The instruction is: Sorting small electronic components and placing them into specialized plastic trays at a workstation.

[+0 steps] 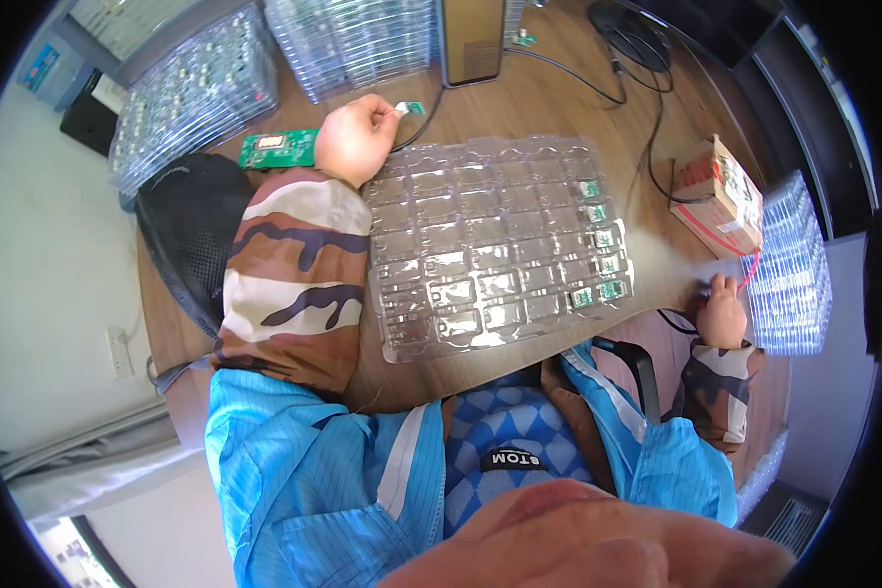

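Note:
Near the far left of the table, my left hand [356, 140] is closed in a pinch. Between its fingertips sits a small green circuit board [415, 109] with a white end. A larger green circuit board [282, 149] lies beside that wrist, partly covered by it. Over at the right edge, my right hand [722, 314] has its fingers drawn together close to a cardboard box [719, 199]. A thin red wire [752, 269] runs from the box toward those fingers; what they hold is hidden. Between my arms lies a clear plastic tray [480, 235] with several small green boards in its right-hand pockets.
Stacked clear trays stand at the back left [201, 93], at the back [353, 44] and at the right [792, 265]. A phone-like dark slab [472, 41] stands upright at the back. Black cables [647, 127] cross the far right, and a black mesh bag [191, 230] touches my left sleeve.

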Demonstrator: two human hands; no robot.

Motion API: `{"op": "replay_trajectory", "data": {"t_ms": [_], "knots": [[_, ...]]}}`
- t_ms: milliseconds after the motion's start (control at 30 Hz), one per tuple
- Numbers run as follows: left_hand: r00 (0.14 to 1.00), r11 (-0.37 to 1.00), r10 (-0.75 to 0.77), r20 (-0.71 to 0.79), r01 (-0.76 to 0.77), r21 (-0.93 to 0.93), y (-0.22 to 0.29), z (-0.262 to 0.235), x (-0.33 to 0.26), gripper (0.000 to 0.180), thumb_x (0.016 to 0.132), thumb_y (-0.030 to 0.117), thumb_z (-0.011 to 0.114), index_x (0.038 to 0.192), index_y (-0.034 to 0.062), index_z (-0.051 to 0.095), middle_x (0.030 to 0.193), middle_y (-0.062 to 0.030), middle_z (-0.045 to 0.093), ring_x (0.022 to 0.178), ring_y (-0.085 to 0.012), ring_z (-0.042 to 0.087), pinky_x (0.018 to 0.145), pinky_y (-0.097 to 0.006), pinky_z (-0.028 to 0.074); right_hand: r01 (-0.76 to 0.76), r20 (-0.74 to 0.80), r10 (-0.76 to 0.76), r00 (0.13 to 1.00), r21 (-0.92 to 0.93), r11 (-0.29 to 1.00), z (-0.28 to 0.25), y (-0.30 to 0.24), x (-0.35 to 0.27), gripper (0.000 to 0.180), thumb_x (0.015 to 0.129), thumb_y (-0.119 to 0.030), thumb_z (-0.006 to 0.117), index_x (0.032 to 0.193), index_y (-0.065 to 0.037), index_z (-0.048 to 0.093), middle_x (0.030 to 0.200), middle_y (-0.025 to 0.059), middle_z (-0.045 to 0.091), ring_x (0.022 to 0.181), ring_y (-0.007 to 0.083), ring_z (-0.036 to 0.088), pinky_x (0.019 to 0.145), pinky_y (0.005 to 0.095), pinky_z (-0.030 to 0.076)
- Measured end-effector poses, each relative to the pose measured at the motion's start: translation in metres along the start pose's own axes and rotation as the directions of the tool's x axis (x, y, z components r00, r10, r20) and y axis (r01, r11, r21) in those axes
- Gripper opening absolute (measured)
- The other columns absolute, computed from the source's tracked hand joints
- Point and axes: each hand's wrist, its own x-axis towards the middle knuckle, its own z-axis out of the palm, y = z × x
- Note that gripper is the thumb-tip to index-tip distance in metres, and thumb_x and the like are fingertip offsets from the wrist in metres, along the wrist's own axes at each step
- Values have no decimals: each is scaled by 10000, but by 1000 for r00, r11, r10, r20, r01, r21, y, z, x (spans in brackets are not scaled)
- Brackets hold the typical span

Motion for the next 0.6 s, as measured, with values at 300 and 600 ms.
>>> {"op": "replay_trajectory", "data": {"t_ms": [300,600], "knots": [[999,1000,27,-32,-27,11,1,0,1,229,761,277,608,782,49,618,642,-101,599,580,-217,582,542,-319,442,163,-32,-160,987,164,973,19,30,15,219,633,86,435,815,-36,423,836,202,477,706,428,501,590,485,389],[999,999,14,-34,-12,41,2,-1,0,226,752,283,609,778,59,620,644,-95,600,590,-234,582,553,-328,447,288,0,-306,952,338,896,23,50,15,277,615,84,441,867,-30,428,902,202,446,821,413,475,678,464,396]]}}
